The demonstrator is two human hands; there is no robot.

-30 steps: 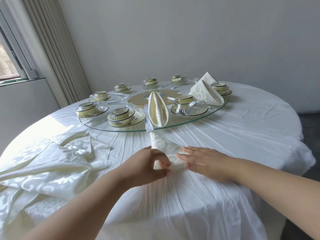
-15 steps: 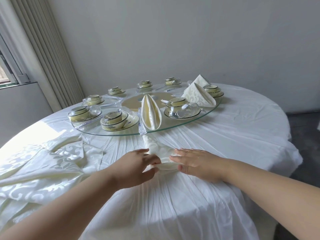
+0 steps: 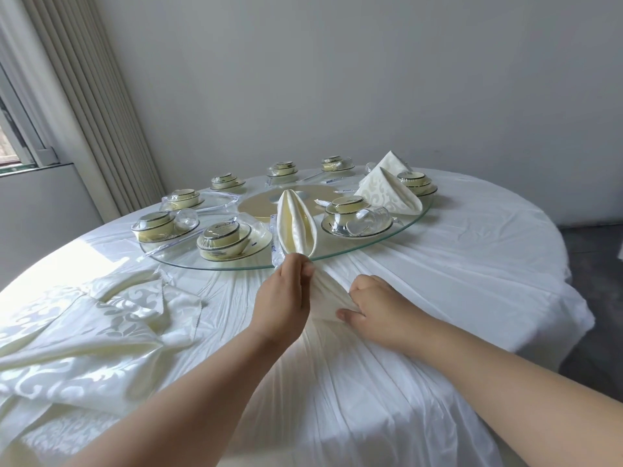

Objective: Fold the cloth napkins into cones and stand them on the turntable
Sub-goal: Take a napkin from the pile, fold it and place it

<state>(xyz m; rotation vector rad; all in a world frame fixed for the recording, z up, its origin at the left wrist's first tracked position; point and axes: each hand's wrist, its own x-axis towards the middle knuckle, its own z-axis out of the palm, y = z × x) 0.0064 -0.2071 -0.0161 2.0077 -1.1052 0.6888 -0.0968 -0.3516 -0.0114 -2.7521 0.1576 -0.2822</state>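
The left hand (image 3: pixel 285 298) is pinching the far tip of the napkin being folded (image 3: pixel 325 294) between thumb and fingers, just at the near rim of the glass turntable (image 3: pixel 364 249). The right hand (image 3: pixel 374 306) is gripping the wider near end of the same napkin, with the fingers curled into the cloth and the thumb lying on top. This napkin is lying on the worktop (image 3: pixel 455 281), between the two hands, at about 6 o'clock of the turntable.

On the turntable one rolled napkin (image 3: pixel 296 227) is already standing at 6 o'clock, and two more folded napkins (image 3: pixel 387 192) are standing at about 2 o'clock. A pile of unfolded napkins (image 3: pixel 87 325) is waiting at 8 o'clock on the worktop.

I am judging that the shaping is in the middle. The risk is that the cloth is smooth and is unrolling when one hand is loosening its hold, so the cone is losing its form. Also the left hand is working very near the standing rolled napkin and the wrapped bowl set (image 3: pixel 226 239); a wide movement is likely knocking the cone down or pushing the turntable to rotate
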